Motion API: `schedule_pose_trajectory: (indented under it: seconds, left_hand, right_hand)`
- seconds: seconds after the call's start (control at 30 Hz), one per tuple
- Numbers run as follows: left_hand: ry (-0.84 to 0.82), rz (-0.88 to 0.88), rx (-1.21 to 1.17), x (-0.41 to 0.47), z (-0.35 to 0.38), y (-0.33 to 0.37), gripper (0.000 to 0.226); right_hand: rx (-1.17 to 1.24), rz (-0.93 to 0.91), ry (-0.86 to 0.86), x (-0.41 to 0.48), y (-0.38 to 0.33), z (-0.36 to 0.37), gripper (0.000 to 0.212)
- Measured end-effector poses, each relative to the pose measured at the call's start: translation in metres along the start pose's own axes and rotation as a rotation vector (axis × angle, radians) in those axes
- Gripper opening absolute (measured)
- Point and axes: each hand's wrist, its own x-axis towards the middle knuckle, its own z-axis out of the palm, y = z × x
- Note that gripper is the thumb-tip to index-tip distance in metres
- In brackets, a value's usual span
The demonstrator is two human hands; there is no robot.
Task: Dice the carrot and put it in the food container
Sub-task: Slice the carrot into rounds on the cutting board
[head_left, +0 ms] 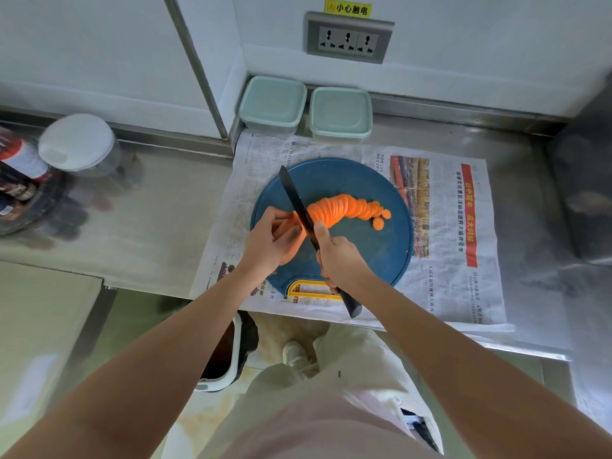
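Note:
A row of thin orange carrot slices (344, 210) leans across the round blue cutting board (374, 246). My left hand (271, 243) grips the uncut carrot end (292, 220) at the left of the row. A black knife (296, 202) is held in my right hand (337, 256), its blade standing between the uncut end and the slices. Two pale green lidded food containers (272, 104) (341, 113) stand closed at the back by the wall.
A newspaper (457, 260) lies under the board on the steel counter (149, 220). Jars and a white-lidded tub (77, 142) stand at the left. A dark appliance (586, 193) is at the right edge. A wall socket (347, 39) is above. A bin (225, 352) sits below the counter.

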Motion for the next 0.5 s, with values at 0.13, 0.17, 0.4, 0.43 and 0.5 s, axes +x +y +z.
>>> schedule_pose_trajectory:
  seconds: [0.13, 0.17, 0.4, 0.43, 0.5]
  left_hand:
    - [-0.002, 0.012, 0.023, 0.001, 0.001, -0.001, 0.027]
    - [-0.001, 0.019, 0.036, 0.001, 0.002, -0.003, 0.026]
    - [0.014, -0.037, 0.101, 0.010, 0.005, -0.010, 0.025]
    - [0.021, -0.038, 0.106, 0.011, 0.005, -0.011, 0.026]
    - [0.044, -0.037, 0.124, 0.011, 0.007, -0.015, 0.030]
  right_hand:
    - [-0.027, 0.073, -0.009, -0.001, -0.003, 0.005, 0.041]
    - [-0.016, 0.106, -0.011, 0.000, -0.004, 0.006, 0.042]
    - [-0.038, 0.264, -0.078, 0.008, -0.018, -0.006, 0.064]
    - [-0.045, 0.285, -0.101, 0.007, -0.021, -0.009, 0.066]
    - [-0.064, 0.326, -0.132, 0.008, -0.025, -0.010, 0.067]
